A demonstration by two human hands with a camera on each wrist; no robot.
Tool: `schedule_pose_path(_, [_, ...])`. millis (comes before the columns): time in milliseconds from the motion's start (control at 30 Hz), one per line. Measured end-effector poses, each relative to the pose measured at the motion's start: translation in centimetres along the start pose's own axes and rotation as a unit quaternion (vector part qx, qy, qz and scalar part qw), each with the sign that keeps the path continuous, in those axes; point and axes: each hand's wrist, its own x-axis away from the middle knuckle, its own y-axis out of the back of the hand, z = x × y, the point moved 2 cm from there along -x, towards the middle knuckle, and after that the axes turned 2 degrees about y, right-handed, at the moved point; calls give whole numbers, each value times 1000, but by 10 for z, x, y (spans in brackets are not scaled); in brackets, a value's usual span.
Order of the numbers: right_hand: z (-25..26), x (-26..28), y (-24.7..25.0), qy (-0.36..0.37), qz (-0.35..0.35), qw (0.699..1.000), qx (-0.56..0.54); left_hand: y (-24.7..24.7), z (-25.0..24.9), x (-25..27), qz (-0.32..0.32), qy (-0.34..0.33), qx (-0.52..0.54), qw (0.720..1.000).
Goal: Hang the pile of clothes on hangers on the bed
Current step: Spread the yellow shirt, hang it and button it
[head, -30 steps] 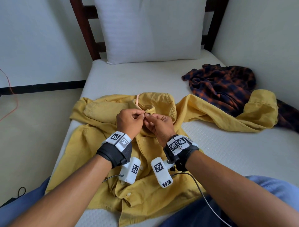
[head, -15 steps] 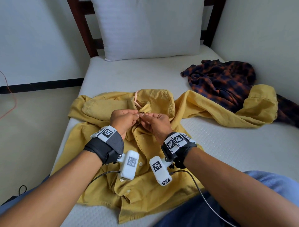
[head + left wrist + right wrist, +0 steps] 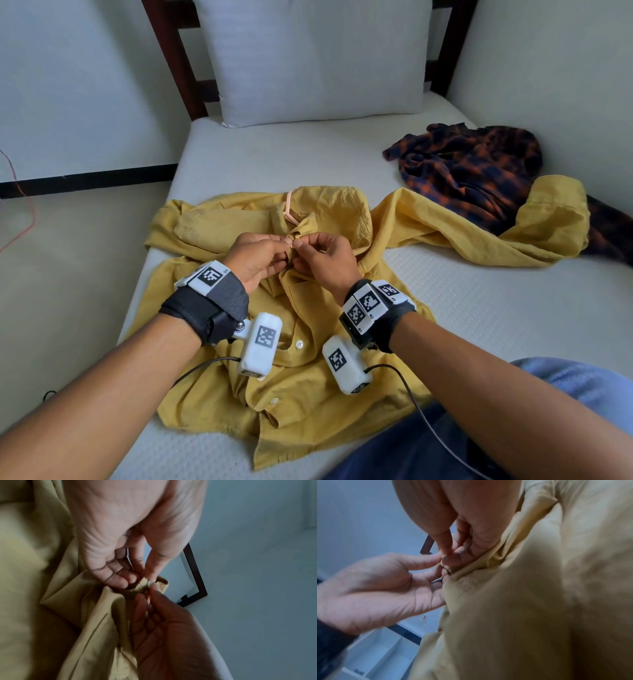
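Both hands are working at the neck of the yellow shirt point(image 3: 308, 342), which is lying spread front-up on the bed point(image 3: 479, 308) w/ a pink hanger point(image 3: 289, 209) poking out of its collar. Left hand point(image 3: 255, 255) is pinching the collar edge btwn thumb & curled fingers, a small white button point(image 3: 149, 583) showing at the thumb tip, while right hand point(image 3: 323, 255) is pinching the fabric opposite, fingertips nearly touching the left's. A dark plaid shirt point(image 3: 469, 171) is lying crumpled near the wall, under the yellow sleeve's end, & a white pillow point(image 3: 315, 58) is sitting at the headboard.
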Motion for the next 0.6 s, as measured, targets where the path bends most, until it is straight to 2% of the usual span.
schedule_pose_path(133, [7, -3, 4, 37, 28, 999, 23, 8, -6, 3, 10, 29, 6, 1000])
schedule_pose_path(200, [8, -3, 3, 92, 16, 990, 106, 10, -6, 5, 22, 62, 25, 997])
schedule_pose_path(233, [9, -2, 2, 136, -1, 975, 175, 11, -5, 5, 28, 73, 30, 996])
schedule_pose_path(300, [13, 0, 0, 220, -21, 924, 312, 14, -5, 6, 27, 84, 36, 995])
schedule_pose_path(367, [17, 2, -2, 259, -15, 888, 380, 15, -6, 7, 25, 92, 41, 995])
schedule_pose_path(500, [18, 4, -5, 275, 5, 868, 414, 15, -8, 11, 34, 93, 29, 995])
schedule_pose_path(600, [20, 3, -4, 246, 2, 875, 418, 12, -8, 13, 20, 71, -15, 997])
